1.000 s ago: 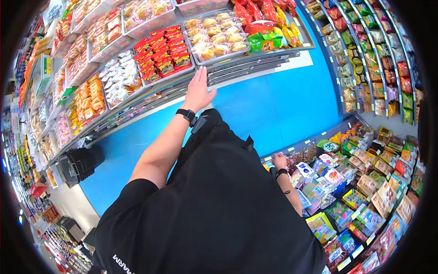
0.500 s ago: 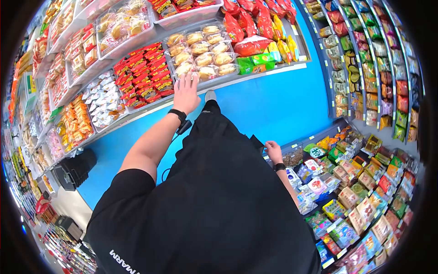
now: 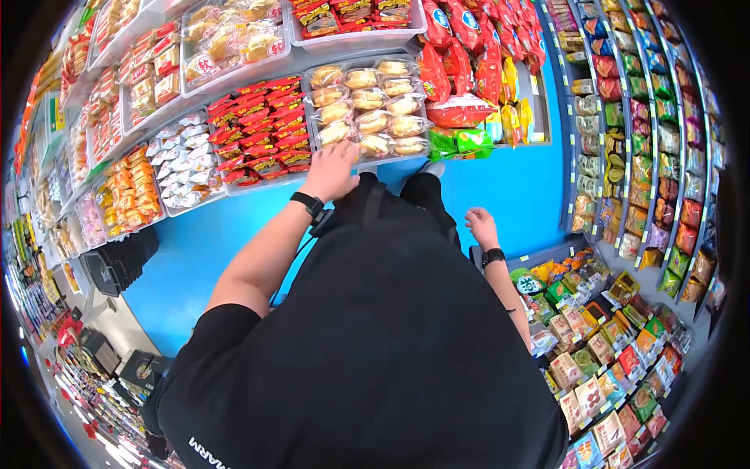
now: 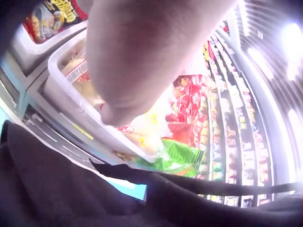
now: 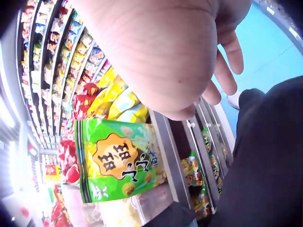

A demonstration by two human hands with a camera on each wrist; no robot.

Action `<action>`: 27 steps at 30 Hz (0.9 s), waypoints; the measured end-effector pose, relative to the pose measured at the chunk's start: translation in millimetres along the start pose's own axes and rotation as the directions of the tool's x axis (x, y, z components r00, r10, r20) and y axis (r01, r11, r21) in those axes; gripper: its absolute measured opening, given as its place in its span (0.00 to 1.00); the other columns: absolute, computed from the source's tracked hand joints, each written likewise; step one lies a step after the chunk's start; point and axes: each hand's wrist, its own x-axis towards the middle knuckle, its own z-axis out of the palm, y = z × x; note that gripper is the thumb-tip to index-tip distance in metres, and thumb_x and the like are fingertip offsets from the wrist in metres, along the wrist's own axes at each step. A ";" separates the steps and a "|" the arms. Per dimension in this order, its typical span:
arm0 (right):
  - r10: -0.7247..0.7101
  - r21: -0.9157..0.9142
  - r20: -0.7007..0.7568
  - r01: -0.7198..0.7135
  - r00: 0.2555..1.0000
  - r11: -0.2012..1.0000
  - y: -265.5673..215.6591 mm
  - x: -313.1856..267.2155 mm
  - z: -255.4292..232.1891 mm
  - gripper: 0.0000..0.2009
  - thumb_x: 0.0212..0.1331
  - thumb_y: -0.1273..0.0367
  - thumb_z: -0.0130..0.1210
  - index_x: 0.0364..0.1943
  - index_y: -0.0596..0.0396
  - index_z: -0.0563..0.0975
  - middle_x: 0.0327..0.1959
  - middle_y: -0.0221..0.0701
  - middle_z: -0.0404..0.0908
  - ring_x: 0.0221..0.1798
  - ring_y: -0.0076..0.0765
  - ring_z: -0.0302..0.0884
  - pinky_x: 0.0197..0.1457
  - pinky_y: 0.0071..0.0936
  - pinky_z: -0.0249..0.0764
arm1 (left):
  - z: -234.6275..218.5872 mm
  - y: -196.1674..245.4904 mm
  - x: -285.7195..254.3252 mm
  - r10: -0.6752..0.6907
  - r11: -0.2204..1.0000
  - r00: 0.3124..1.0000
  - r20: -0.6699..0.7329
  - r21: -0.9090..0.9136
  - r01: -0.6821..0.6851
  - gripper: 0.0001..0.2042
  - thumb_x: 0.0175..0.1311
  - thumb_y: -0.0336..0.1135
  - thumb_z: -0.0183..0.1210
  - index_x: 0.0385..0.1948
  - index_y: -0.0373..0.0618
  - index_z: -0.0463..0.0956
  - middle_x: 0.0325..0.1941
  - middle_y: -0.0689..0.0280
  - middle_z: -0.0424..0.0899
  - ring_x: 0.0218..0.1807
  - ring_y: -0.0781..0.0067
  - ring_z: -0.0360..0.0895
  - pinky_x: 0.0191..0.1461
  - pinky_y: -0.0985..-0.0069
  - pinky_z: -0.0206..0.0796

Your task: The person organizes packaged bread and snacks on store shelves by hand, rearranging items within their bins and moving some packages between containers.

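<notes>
My left hand [image 3: 332, 170] rests at the near edge of a tray [image 3: 311, 86] of individually wrapped round pastries [image 3: 371, 121]. Its fingers lie forward over the front pastries in the head view. From the left wrist, the hand [image 4: 142, 52] spans the tray's pale plastic rim [image 4: 102, 130] and hides part of the contents. Off to the other side, my right hand [image 3: 482, 227] hangs in the air, holding nothing, its fingers loosely bent. A green snack bag [image 5: 123, 158] lies below that hand in the right wrist view.
Red snack packets [image 3: 262, 129] fill the neighbouring tray on the left. Red bags [image 3: 461, 70] and green bags [image 3: 469, 144] stand to the right. Tall snack racks [image 3: 625, 117] and a low packet display [image 3: 601, 336] flank the blue floor [image 3: 516, 191]. Black baskets [image 3: 117, 262] are stacked at the left.
My left hand has come forward from beside the shelf edge onto the pastry tray. My right hand has swung forward, away from the low display. The body has stepped closer to the shelf.
</notes>
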 end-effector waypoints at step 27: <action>-0.071 -0.061 0.035 0.073 0.997 0.995 -48.7 50.5 -35.8 0.17 0.70 0.64 0.64 0.54 0.64 0.85 0.42 0.39 0.92 0.37 0.33 0.90 0.45 0.32 0.85 | 5.4 37.2 68.0 0.070 0.978 0.978 -0.198 0.205 -0.029 0.14 0.59 0.38 0.68 0.46 0.53 0.92 0.69 0.57 0.78 0.74 0.53 0.71 0.71 0.47 0.66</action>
